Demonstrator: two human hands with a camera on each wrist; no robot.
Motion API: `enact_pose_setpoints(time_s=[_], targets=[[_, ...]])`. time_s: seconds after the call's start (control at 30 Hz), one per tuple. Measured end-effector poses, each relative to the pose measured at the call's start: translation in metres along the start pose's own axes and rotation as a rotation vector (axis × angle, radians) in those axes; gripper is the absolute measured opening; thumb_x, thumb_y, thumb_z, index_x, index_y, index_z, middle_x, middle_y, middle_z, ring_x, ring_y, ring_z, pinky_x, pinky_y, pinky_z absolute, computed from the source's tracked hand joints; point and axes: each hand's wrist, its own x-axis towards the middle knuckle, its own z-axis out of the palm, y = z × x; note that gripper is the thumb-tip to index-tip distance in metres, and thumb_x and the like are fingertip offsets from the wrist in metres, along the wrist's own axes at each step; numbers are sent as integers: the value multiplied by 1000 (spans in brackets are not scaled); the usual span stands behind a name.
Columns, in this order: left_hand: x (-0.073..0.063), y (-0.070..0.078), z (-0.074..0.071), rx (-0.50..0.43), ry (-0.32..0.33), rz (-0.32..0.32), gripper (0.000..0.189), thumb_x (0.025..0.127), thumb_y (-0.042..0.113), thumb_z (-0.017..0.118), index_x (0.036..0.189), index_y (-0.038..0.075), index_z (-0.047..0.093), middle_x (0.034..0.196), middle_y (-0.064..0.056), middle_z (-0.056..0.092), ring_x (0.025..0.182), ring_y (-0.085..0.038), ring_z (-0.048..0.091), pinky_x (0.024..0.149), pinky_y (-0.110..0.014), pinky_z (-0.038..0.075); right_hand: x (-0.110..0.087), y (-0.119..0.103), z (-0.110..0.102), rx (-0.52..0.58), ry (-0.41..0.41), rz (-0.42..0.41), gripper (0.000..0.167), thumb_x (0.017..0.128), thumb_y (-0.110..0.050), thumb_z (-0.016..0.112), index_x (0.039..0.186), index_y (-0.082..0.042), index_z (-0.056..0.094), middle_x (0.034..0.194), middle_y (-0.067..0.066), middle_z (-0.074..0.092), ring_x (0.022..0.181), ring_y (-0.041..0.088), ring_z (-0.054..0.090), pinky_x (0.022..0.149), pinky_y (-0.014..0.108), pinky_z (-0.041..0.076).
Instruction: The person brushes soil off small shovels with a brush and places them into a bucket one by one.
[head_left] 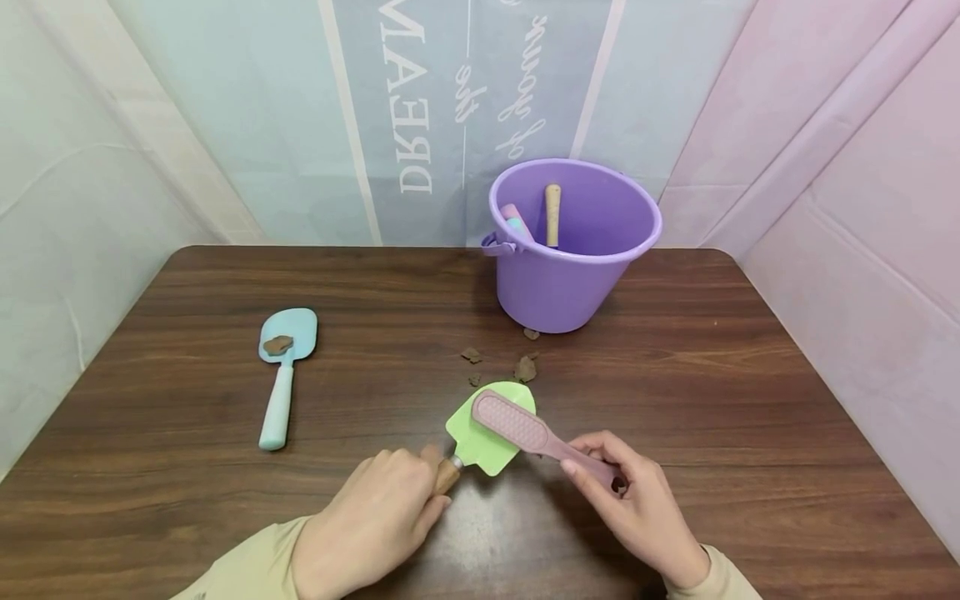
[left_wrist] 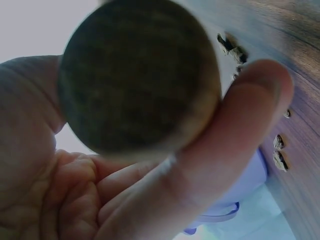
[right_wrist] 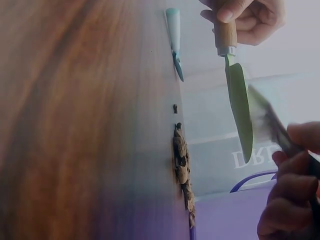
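Note:
My left hand (head_left: 375,517) grips the wooden handle of a green trowel (head_left: 463,430); the handle's round end fills much of the left wrist view. In the right wrist view the trowel (right_wrist: 240,107) is raised off the table. My right hand (head_left: 637,504) holds a pink brush (head_left: 513,421) by its handle, thumb on one side and fingers on the other. The brush head lies across the green blade, its pale bristles (right_wrist: 262,117) facing the blade. Whether anything sits on the blade under the brush is hidden. Brown clods (head_left: 525,368) lie on the table just beyond the blade.
A purple bucket (head_left: 555,292) stands at the back, with a wooden handle (head_left: 552,215) and a pink-and-blue handle (head_left: 516,220) inside. At left, a light-blue shovel (head_left: 277,404) lies on the wooden table (head_left: 750,400), a brown clod (head_left: 278,345) on its blade.

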Motion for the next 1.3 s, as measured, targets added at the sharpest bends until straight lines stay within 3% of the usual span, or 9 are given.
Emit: enact_pose_setpoints(time_s=[0.37, 0.53, 0.77, 0.93, 1.1, 1.3], targets=[[-2, 0, -2, -12, -5, 0, 31, 78, 14, 75, 69, 16, 46, 55, 10, 34, 48, -4, 35, 42, -23, 29, 8, -2, -6, -38, 172, 239, 18, 82, 1, 70, 94, -12, 66, 61, -11, 46, 50, 1, 38, 45, 20, 33], [-3, 0, -3, -10, 8, 1, 29, 77, 16, 76, 71, 13, 48, 54, 9, 35, 47, -5, 35, 42, -23, 29, 9, -4, -7, -50, 176, 301, 8, 86, -3, 67, 87, -11, 65, 58, -10, 40, 48, 2, 36, 43, 21, 31], [-4, 1, -5, -22, 41, -15, 31, 77, 18, 77, 70, 14, 47, 53, 10, 34, 47, -4, 32, 42, -21, 27, 7, -6, -8, -136, 23, 404, 21, 96, -17, 58, 76, -12, 58, 56, -11, 31, 46, 0, 29, 42, 23, 29], [-3, 2, -6, -24, 57, -25, 32, 78, 20, 77, 70, 15, 46, 54, 10, 33, 47, -4, 32, 42, -21, 27, 4, -6, -6, -131, -107, 390, 29, 98, -20, 53, 70, -16, 48, 57, -12, 27, 49, -2, 26, 45, 22, 28], [-1, 3, -6, -26, 65, -30, 31, 79, 21, 76, 71, 16, 46, 54, 11, 34, 48, -3, 33, 42, -21, 27, 2, -8, -5, -30, -247, 382, 36, 101, -23, 48, 66, -17, 40, 55, -15, 30, 48, -3, 27, 44, 20, 29], [2, 3, -7, -41, 68, -34, 31, 80, 21, 76, 72, 16, 46, 54, 11, 35, 48, -2, 34, 42, -20, 28, 1, -8, -3, 118, -406, 296, 35, 104, -17, 37, 71, -16, 48, 56, -16, 40, 47, -5, 36, 43, 19, 35]])
